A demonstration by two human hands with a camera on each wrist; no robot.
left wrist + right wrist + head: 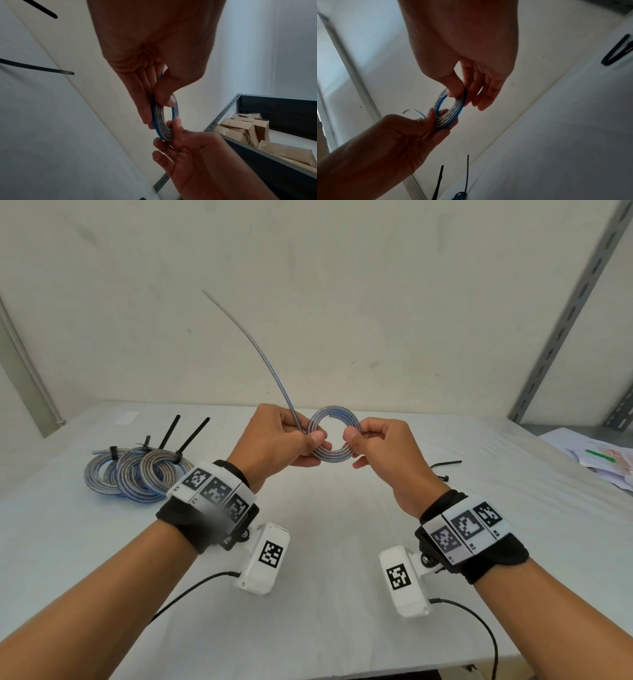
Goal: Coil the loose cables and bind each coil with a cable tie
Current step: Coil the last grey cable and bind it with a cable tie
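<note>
A flat silver-and-blue cable coil [334, 456] hangs in the air above the white table [325, 559], held between both hands. My left hand [317, 444] pinches its left side with thumb on top. From that grip a loose tail [260, 354] rises up and to the left. My right hand [354, 447] pinches the coil's right side. The left wrist view shows the coil [158, 121] between thumb and fingers. In the right wrist view the coil [454, 113] shows several flat turns. Two loose black cable ties [445, 464] lie on the table to the right.
Three bound coils [137, 474] with upright black tie tails [193, 434] lie at the table's left. Papers [596, 460] sit at the far right beside a grey metal shelf upright [565, 313]. Cardboard boxes [248, 128] fill that shelf. A wall stands behind the table.
</note>
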